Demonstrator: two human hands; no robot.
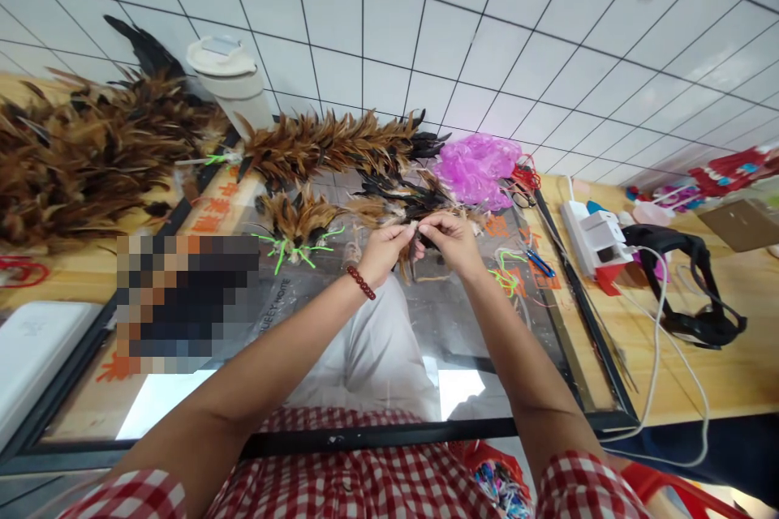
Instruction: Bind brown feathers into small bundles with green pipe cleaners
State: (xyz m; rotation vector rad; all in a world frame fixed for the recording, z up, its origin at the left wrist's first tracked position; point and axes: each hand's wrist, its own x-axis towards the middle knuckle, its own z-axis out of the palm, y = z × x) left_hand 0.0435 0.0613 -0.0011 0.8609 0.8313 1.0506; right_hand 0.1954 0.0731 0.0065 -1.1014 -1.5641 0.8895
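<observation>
My left hand (385, 250) and my right hand (451, 239) meet over a glass-topped table (426, 357), both pinched on a small bunch of brown and black feathers (415, 242). A red bead bracelet sits on my left wrist. Just beyond the hands lies a loose heap of dark feathers (406, 199). A small feather tuft tied with green strips (296, 225) lies to the left of my left hand.
A long feather duster (332, 144) and a big feather pile (85, 154) lie at the back left beside a white cup (231, 81). Pink plastic (478, 169), blue scissors (540, 263), a white power strip (593, 239) and a black strap (694, 292) lie to the right.
</observation>
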